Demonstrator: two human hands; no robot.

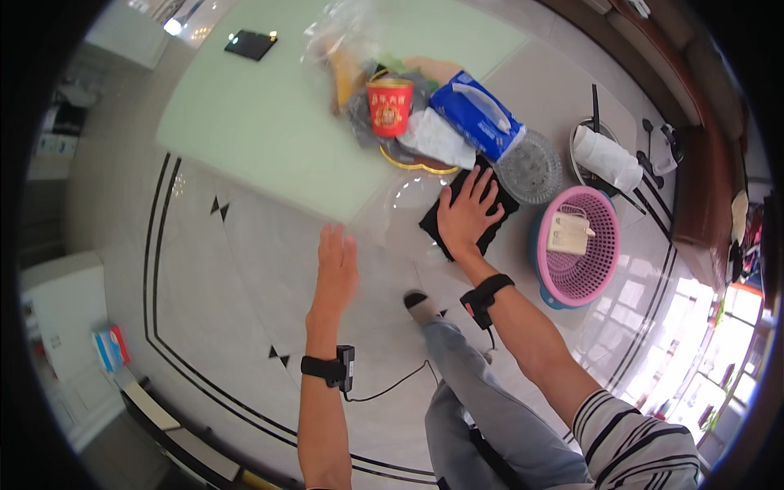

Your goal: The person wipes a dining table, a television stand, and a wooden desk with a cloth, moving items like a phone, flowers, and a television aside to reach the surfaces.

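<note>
My right hand (469, 211) lies with its fingers spread on a folded black cloth (493, 232) near the table's edge. The palm presses on the cloth and hides part of it. Off the near edge of the table, my left hand (335, 265) hangs over the floor with straight fingers and holds nothing. Beyond the cloth are a blue tissue pack (474, 113), a clear ribbed plastic dish (531, 167) and a crumpled white tissue (437, 137). A red paper cup (389, 106) stands behind them among grey plastic bags.
A pink basket (600, 269) with a cream block-like item (567, 233) inside sits right of the cloth. Past it, a white roll (606, 158) rests on a pan. The pale green tabletop (261, 122) carries a black phone (251, 45) and a clear bag (339, 37).
</note>
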